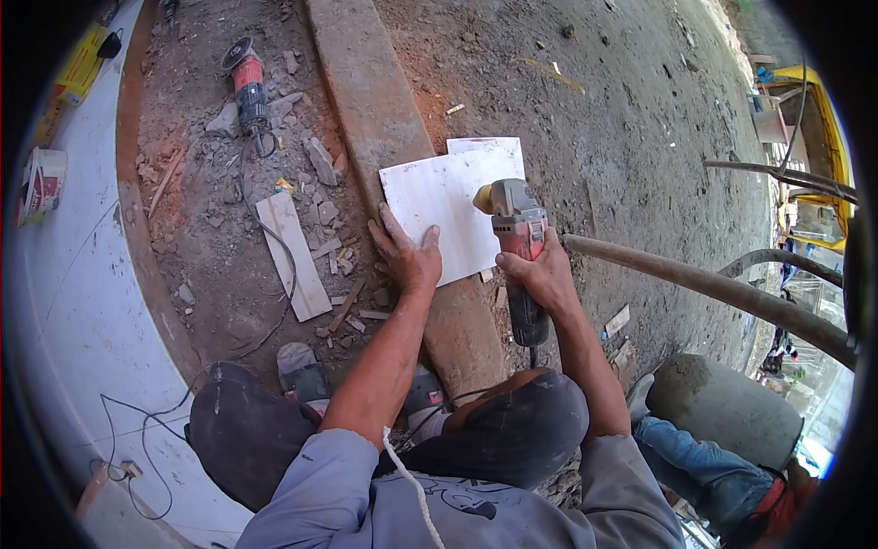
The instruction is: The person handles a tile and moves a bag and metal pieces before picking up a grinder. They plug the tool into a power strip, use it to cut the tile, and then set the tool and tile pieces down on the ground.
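White tile (448, 215) lies across the dusty plank (462, 339), between the hands and slightly far of them. Left hand (412, 259)'s nearer, spread on its left edge; right hand (546, 276)'s wrapped around an angle grinder (521, 229) running near-to-far, head at the tile's right side.

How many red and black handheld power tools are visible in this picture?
2. One red-and-black power tool is in the person's right hand; the other power tool lies on rubble-strewn ground at upper left. More may be hidden.
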A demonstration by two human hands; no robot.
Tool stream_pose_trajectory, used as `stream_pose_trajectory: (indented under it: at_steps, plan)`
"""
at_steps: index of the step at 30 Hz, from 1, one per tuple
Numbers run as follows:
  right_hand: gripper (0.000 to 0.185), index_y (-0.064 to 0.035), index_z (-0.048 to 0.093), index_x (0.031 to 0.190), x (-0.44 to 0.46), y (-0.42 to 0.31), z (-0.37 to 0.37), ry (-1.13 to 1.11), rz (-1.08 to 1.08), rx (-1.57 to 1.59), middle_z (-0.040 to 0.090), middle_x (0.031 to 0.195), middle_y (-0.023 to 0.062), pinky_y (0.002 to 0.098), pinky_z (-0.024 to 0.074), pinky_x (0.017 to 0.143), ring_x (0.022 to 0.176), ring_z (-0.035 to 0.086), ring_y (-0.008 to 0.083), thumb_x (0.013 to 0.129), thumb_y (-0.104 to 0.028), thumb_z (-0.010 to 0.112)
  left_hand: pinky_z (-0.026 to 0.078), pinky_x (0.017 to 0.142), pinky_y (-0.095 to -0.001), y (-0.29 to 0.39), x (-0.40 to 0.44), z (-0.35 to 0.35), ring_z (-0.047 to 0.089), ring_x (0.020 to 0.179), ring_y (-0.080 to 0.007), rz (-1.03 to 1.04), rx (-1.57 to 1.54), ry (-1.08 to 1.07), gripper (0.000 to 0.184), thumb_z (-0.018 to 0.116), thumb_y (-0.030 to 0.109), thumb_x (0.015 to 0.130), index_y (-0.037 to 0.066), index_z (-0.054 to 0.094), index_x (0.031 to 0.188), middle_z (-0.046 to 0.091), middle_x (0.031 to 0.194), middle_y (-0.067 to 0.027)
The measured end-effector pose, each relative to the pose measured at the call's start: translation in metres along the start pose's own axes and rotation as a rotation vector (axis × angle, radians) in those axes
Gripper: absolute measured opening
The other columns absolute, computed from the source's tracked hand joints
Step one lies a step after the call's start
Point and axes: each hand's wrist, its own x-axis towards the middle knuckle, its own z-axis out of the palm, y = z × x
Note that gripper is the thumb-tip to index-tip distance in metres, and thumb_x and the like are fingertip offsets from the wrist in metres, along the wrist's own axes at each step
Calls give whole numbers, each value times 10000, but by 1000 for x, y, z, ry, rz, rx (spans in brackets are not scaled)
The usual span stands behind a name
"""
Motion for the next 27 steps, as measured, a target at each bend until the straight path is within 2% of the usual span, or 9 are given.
stream_pose_trajectory:
  at_steps: [2,4,10,12,17,19,25,27]
  plan:
    - [600,7,465,1164,1,-1,1,5,-8,-8,580,953,85,283,526,656,777,594,143,687,-196,767,148,1025,-731,4,-3,1,175,1377,-471,-12,12,-2,981,722,306,797,189,46,1499,59,1508,-266]
    - [604,5,461,1169,2,-1,2,7,-19,-20,579,949,82,282,526,650,774,595,142,688,-196,767,141,1035,-723,10,-6,3,174,1379,-469,-38,178,25,978,709,329,806,171,36,1498,52,1506,-270]
    - [625,2,454,1181,2,1,3,0,8,-7,576,945,78,281,523,646,782,588,142,682,-200,773,142,1055,-701,12,-7,2,181,1376,-468,-37,195,32,976,706,354,803,149,48,1495,52,1501,-276]
    - [635,66,484,1085,0,-5,2,24,7,50,616,969,189,351,531,703,811,646,250,638,-268,787,145,1054,-700,13,-7,3,183,1375,-468,-38,194,32,976,706,356,802,145,52,1494,56,1499,-278]
    - [649,70,481,1101,5,3,4,40,-30,-28,616,988,196,353,535,705,815,646,254,639,-268,787,157,1051,-699,8,-7,5,190,1372,-466,-19,201,42,972,704,364,803,135,58,1492,68,1494,-278]
    - [651,70,481,1102,4,1,5,24,-17,-12,616,990,196,354,536,705,817,646,255,639,-268,788,180,1044,-676,6,-6,8,231,1342,-485,2,197,100,996,737,366,767,165,84,1491,111,1492,-278]
    - [645,65,484,1088,2,-6,6,14,11,25,617,962,182,351,531,704,812,640,247,636,-273,795,189,1045,-669,3,-6,11,241,1335,-489,15,201,119,986,738,371,765,157,102,1487,118,1489,-279]
    - [562,-5,482,1095,4,-2,5,16,-10,-41,573,912,72,288,515,671,763,578,143,674,-243,769,191,1045,-668,3,-6,10,243,1334,-489,14,197,116,985,738,371,764,156,104,1487,119,1489,-279]
